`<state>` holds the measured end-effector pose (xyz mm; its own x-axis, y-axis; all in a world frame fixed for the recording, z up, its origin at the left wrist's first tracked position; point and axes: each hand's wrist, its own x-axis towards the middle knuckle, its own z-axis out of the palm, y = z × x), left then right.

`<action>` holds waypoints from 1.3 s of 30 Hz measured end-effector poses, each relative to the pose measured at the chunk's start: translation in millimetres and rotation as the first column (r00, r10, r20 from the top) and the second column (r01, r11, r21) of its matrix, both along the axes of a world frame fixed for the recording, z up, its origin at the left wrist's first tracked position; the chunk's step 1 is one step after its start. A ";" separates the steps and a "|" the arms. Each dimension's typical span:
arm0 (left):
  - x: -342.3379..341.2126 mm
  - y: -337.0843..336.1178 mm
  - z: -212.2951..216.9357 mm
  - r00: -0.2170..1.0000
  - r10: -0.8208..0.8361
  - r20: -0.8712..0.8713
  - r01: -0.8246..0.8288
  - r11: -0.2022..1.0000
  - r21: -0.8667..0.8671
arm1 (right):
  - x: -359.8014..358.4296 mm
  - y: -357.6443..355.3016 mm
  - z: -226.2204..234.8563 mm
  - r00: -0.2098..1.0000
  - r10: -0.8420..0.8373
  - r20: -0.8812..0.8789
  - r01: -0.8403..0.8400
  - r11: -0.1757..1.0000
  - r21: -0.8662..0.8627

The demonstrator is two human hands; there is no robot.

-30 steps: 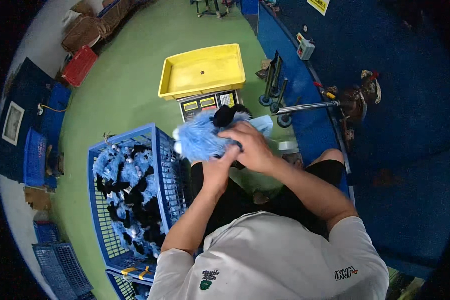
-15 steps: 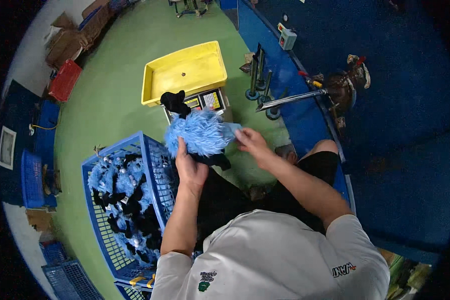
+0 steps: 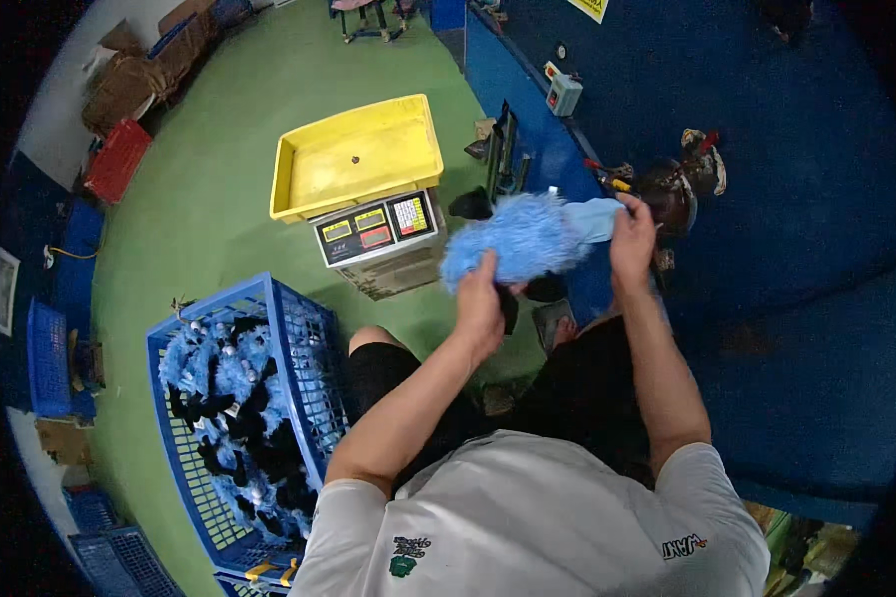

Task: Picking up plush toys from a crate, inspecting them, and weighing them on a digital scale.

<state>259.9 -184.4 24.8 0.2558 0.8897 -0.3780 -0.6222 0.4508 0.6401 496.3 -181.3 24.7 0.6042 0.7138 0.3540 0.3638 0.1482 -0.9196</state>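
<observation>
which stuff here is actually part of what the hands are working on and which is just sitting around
In hand:
- left hand and right hand, both gripping the fluffy blue plush piece
- blue crate of similar blue and black plush pieces

Lying about:
- yellow tray on the weighing scale
- red crate
- cardboard boxes

I wear a light grey short-sleeved T-shirt (image 3: 528, 517); the sleeves end above the elbows, so both forearms are bare. A small dark green and black printed emblem (image 3: 405, 557) sits on the left side of the shirt, and a short dark printed mark with an orange accent (image 3: 684, 545) on the right side. Below the shirt I wear black shorts (image 3: 388, 373), which end above the knees. My left grip (image 3: 480, 303) and right grip (image 3: 632, 239) are bare: no gloves, rings or watch show.
</observation>
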 end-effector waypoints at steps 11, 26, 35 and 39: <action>24.7 0.4 -118.8 0.556 0.469 -0.686 0.373 0.597 0.711 | -76.9 23.9 21.2 0.286 0.461 0.840 -0.422 0.847 -0.322; -38.1 33.0 -21.6 0.947 0.212 -0.241 -0.079 0.882 0.464 | -90.8 40.8 28.3 0.572 0.453 0.684 -0.518 0.846 -0.127; -17.5 47.5 -40.1 0.864 0.228 -0.449 0.205 0.655 0.728 | -55.8 60.1 30.5 0.865 0.498 0.064 -0.473 0.851 -0.229; -24.8 44.0 -55.2 0.783 0.113 -0.612 0.383 0.689 0.616 | -63.9 66.9 36.8 0.805 0.592 -0.040 -0.589 0.789 -0.175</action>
